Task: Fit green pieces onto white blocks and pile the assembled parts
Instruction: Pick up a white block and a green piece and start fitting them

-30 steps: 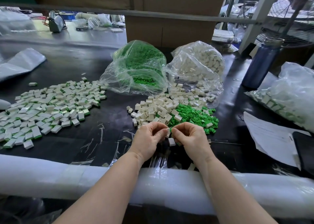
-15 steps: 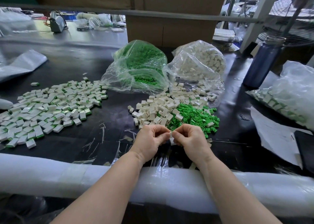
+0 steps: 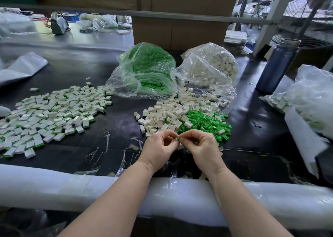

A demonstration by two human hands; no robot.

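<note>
Pinching a green piece point(image 3: 178, 138) between thumb and forefinger tips of right hand point(image 3: 202, 149), fingers curled tight on it. Gripping a white block point(image 3: 175, 140), mostly hidden, in curled fingers of left hand point(image 3: 159, 146). Meeting just above the black table point(image 3: 117, 121), near its front edge. Likely mid-fit: seating green into white. Pointing roughly leftward toward the block; long axis too small to tell for sure. Next move prob. needing a firm press home, then a toss onto assembled pile point(image 3: 52, 116) at left. Lying just beyond: loose white blocks point(image 3: 162, 116) and loose green pieces point(image 3: 207, 121); further back, bags of green stock point(image 3: 144, 71) and white stock point(image 3: 207, 69).
</note>
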